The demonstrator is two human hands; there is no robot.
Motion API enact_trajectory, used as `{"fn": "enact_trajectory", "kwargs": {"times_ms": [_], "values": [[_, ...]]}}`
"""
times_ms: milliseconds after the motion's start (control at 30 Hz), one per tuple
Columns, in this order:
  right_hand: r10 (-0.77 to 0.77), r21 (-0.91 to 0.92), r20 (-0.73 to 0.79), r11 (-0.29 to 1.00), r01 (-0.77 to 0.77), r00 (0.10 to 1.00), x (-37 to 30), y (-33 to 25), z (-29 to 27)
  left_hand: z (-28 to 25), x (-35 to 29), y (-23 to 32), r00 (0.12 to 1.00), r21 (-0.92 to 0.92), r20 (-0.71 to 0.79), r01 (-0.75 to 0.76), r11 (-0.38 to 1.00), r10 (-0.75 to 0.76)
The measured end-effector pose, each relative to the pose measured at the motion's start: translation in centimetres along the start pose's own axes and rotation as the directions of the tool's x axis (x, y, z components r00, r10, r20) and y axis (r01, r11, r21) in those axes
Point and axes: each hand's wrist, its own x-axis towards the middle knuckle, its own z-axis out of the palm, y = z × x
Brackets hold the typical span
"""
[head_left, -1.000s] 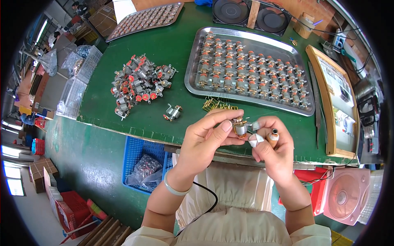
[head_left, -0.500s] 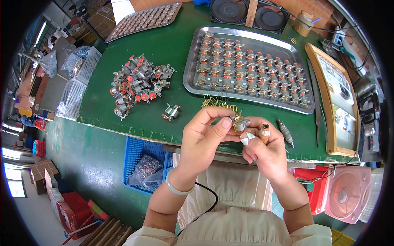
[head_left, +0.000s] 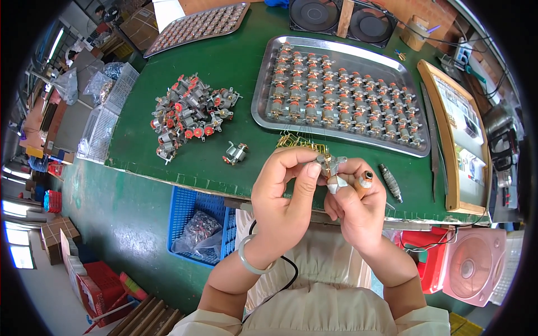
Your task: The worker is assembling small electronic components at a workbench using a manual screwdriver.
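Between my fingertips, just over the table's front edge, is a small grey metal part [head_left: 338, 161] with a brass-coloured piece on it. My left hand [head_left: 284, 193] pinches it with thumb and forefinger. My right hand [head_left: 363, 210], with white wrapping on the thumb, touches its other side. A tool with a brown handle [head_left: 365, 182] is tucked in that hand; its working end is hidden. Behind my fingers lie several thin brass-coloured pieces [head_left: 297, 143]. One similar metal part [head_left: 236, 153] lies alone to the left, beside a heap of such parts [head_left: 190, 115] with red-orange faces.
Rows of parts stand in a metal tray [head_left: 336, 135]; another filled tray [head_left: 238, 25] is farther left. Right of my hands lie a grey ribbed cylindrical piece [head_left: 390, 183] and a wooden-framed board [head_left: 451, 168]. Two black fans [head_left: 314, 14] stand behind. A blue crate [head_left: 182, 215] sits below the table.
The part between my fingers has been turned, so its brass-coloured piece shows upright. My left hand has shifted slightly right, and the brown handle has tilted a little.
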Motion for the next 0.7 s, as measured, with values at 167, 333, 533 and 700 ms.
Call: {"fn": "enact_trajectory", "kwargs": {"times_ms": [167,333,533,700], "values": [[0.261,0.302,0.16,0.905,-0.299,0.952,0.8,-1.2,-0.9,-0.3,0.0,0.2,0.997,-0.044,0.003,0.082,0.996,-0.082],[0.126,0.018,0.059,0.992,-0.127,0.99,0.3,-0.7,-0.7,-0.2,-0.2,-0.3,0.994,-0.073,-0.016,0.11,0.991,-0.112],[-0.064,-0.213,0.001,0.975,0.063,0.998,0.1,-0.6,-0.5,0.1,-0.2,-0.1,0.996,-0.09,-0.02,0.09,0.992,-0.092],[0.198,0.129,0.134,0.968,-0.216,0.971,0.3,-1.6,-1.6,-0.2,-0.1,-0.1,0.995,-0.152,0.018,0.098,0.984,-0.096]]}}
